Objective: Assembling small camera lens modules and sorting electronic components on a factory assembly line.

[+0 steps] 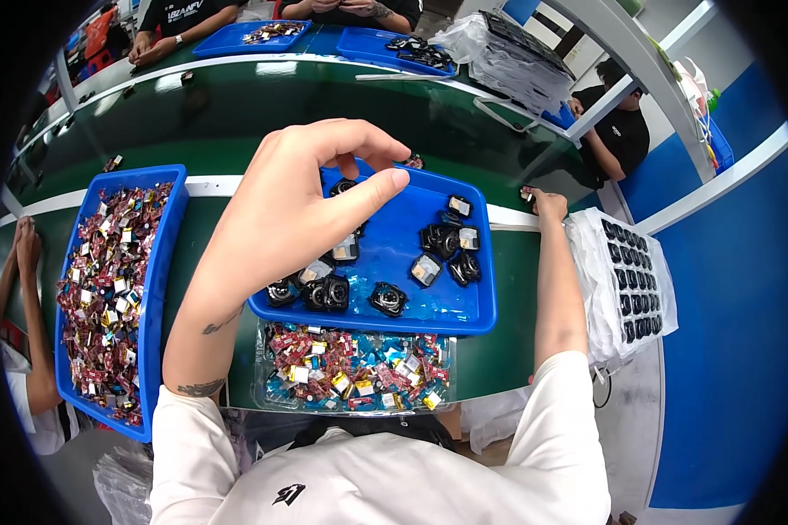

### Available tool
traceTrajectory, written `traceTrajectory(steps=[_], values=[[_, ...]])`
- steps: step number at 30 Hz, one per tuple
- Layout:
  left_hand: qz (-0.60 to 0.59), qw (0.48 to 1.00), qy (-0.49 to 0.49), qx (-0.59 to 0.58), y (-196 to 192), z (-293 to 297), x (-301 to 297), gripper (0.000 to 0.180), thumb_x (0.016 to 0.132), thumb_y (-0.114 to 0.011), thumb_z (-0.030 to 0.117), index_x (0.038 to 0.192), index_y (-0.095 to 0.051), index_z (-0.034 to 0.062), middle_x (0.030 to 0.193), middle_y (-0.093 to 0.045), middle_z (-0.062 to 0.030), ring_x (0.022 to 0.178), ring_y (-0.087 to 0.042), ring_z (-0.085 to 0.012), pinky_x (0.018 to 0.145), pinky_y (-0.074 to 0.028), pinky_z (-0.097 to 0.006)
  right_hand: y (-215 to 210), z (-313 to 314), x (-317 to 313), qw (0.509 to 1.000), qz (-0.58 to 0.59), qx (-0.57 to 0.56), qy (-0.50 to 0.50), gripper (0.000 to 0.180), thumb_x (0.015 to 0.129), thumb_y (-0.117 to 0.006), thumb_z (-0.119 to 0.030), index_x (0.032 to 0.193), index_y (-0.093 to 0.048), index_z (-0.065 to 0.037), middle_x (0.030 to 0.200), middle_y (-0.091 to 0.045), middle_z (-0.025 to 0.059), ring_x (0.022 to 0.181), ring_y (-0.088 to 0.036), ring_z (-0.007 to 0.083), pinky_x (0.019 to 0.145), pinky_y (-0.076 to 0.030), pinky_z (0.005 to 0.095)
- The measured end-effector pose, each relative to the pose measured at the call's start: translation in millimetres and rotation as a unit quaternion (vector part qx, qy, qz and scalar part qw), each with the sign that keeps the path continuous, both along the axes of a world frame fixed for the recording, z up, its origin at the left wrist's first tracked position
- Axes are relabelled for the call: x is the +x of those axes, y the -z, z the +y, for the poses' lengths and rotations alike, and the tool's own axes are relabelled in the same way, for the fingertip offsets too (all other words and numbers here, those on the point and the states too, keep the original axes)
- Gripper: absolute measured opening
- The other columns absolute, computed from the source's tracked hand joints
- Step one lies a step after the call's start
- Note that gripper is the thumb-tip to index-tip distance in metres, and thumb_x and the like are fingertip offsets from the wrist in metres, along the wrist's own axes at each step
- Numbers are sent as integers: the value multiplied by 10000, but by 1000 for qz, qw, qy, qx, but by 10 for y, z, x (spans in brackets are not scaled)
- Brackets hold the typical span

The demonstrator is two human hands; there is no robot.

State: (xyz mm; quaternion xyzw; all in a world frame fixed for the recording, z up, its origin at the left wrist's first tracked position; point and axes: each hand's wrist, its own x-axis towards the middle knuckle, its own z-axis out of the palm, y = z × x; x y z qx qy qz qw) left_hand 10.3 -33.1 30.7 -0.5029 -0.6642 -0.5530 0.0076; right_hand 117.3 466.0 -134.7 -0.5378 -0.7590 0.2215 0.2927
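Circuit-board piece (527, 194), small, dark & reddish w/ a pale patch, is at the fingertips of the R hand (550, 206), out at arm's length over the green surface. R hand looks to be pinching it; can't tell if it's lifted clear or touching down. L hand (302, 192) is above the near blue tray (488, 271), fingers curved, thumb apart from them; a reddish bit (416, 162) shows just past its tips, but can't tell if gripped or lying behind.

Handling, my guess: v. light, stiff board, prob. fragile (fine parts, maybe thin leads), slightly slick. Best hold = thumb + index on opp. edges, low pressure, no squeezing of the pale patch, no bending.

Black housings (388, 299) sit below & right of L hand in the tray: prob. light too, hard plastic, smooth; grip by side walls, keep off the round front. More boards (359, 372) lie heaped in a clear tray (260, 376) btwn the forearms, others in the long blue tray (151, 346) left of L forearm. They look loosely tangled, so pick singly, no yanking.
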Motion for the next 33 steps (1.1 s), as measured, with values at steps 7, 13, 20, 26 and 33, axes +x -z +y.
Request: traceTrajectory(steps=[7,13,20,26,33], values=[[23,998,-54,-15,9,18,-83,248,870,-655,150,1042,-668,-28,939,-692,-78,876,-629,-107,766,-488,-234,-156,-275,124,983,108,134,-64,228,829,-669,-168,915,-705,41,828,-707,122,729,-659,154,708,-509,268],[74,995,-68,-16,29,17,-111,229,857,-666,189,997,-700,11,884,-695,-44,825,-618,-96,755,-477,-240,-882,-2301,314,844,271,-168,-430,128,856,-639,-26,956,-666,50,931,-700,141,783,-643,117,692,-512,228],[-6,999,19,-30,-70,47,73,229,849,-659,144,950,-687,-59,804,-698,-142,731,-661,-174,664,-529,-270,-659,-3465,592,707,13,136,-694,115,705,-716,8,812,-704,-31,722,-585,51,670,-550,211,597,-468,313],[80,996,-17,-42,-86,39,208,217,849,-654,138,940,-683,-57,811,-696,-155,736,-665,-176,663,-529,-277,-643,-3674,497,681,-61,147,-715,363,622,-703,-33,980,-690,-93,936,-587,50,852,-542,250,705,-473,355],[73,997,27,-27,60,74,39,233,840,-671,166,973,-690,-24,853,-692,-78,807,-640,-122,740,-496,-260,-607,-3679,331,663,22,175,-727,250,684,-709,-33,928,-702,-90,1105,-620,56,1032,-538,284,879,-429,398]])
